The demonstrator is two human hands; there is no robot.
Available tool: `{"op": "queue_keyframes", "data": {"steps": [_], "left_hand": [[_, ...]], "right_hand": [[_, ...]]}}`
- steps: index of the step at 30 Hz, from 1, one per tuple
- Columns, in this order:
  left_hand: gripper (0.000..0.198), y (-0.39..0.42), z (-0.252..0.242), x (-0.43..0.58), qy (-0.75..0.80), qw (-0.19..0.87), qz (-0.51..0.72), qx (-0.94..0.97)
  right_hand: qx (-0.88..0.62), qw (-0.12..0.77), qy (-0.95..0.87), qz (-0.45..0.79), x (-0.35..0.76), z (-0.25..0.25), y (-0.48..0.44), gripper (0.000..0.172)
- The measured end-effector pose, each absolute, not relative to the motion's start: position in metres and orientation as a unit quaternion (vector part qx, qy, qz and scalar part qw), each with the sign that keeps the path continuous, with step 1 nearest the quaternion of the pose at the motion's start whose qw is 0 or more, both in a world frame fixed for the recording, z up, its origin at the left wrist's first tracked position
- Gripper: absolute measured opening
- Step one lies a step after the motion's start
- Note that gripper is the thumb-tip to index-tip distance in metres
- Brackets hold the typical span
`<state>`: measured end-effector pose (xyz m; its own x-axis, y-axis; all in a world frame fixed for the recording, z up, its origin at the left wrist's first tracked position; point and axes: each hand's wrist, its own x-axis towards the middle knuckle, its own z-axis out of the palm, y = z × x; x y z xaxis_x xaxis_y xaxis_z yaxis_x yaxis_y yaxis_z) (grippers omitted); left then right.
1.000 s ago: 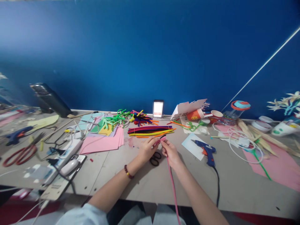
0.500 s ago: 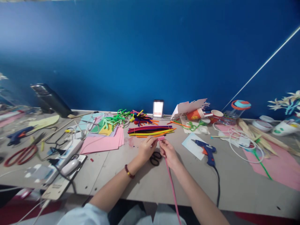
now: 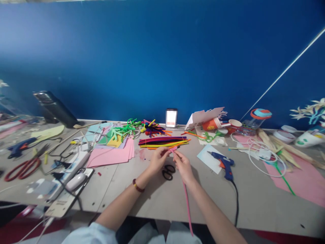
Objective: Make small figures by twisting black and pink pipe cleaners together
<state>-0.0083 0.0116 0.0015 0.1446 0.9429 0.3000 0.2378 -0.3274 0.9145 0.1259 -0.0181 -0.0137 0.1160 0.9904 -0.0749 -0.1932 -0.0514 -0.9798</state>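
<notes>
Bare bench (image 3: 124, 178) lies open between the left forearm (image 3: 124, 200) and the stacked pink paper (image 3: 109, 156); another gap separates the right forearm (image 3: 210, 206) from the blue glue gun (image 3: 226, 162), whose cord (image 3: 237, 203) runs toward the front edge. Just beyond the hands (image 3: 184, 166), the bundle of pipe cleaners (image 3: 162, 141) bars the way, while black scissors (image 3: 168, 171) and a dangling pink strip (image 3: 188, 206) obstruct the space between the forearms.
</notes>
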Motion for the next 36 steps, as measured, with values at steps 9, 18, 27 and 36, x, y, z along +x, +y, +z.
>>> {"op": "queue_keyframes", "data": {"steps": [9, 18, 27, 36], "left_hand": [[0.031, 0.011, 0.009, -0.004, 0.387, 0.605, 0.497, 0.487], [0.030, 0.004, 0.007, 0.003, 0.321, 0.759, 0.470, 0.316], [0.032, 0.003, 0.009, 0.002, 0.283, 0.797, 0.435, 0.311], [0.033, 0.002, 0.006, 0.001, 0.231, 0.828, 0.409, 0.304]], "right_hand": [[-0.508, 0.551, -0.429, 0.504, 0.124, 0.001, -0.024, 0.047], [-0.485, 0.586, -0.421, 0.494, 0.122, 0.009, -0.025, 0.031], [-0.503, 0.589, -0.476, 0.417, 0.129, 0.005, -0.022, 0.021], [-0.514, 0.569, -0.495, 0.409, 0.131, 0.008, -0.024, 0.021]]}}
